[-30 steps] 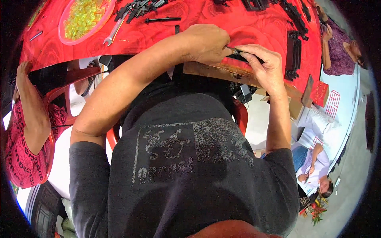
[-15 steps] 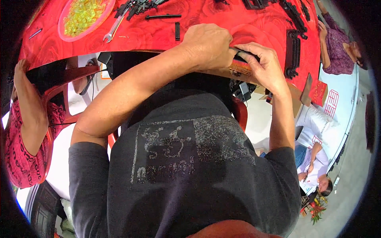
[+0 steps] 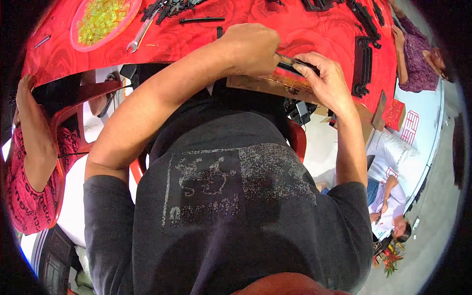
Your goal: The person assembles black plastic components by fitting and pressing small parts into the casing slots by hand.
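Since a second ago both hands have edged a little farther over the desk [image 3: 314,29], and the right hand has closed in on the left. Nearest is the person's dark grey shirt with a worn pale square print on its front. Beyond it, at the near edge of the red rose-patterned desk, the left hand [image 3: 250,48] is clenched as a fist over one end of a thin dark strip [image 3: 291,63]. The right hand [image 3: 325,83] pinches the strip's other end between thumb and fingertips, so both grips are closed on it. The strip lies just above a flat brown board [image 3: 275,86] that juts over the desk's near edge.

To the right, below the desk edge, a small red box [image 3: 394,113] stands beside a brown cardboard flap. Farther right a white panel with red markings [image 3: 410,129] lies on the floor.

Farther out on the desk a silver spanner [image 3: 140,37] lies at the left, near a pink tray of yellow pieces [image 3: 101,22]. Long black parts [image 3: 363,64] are stacked at the right.
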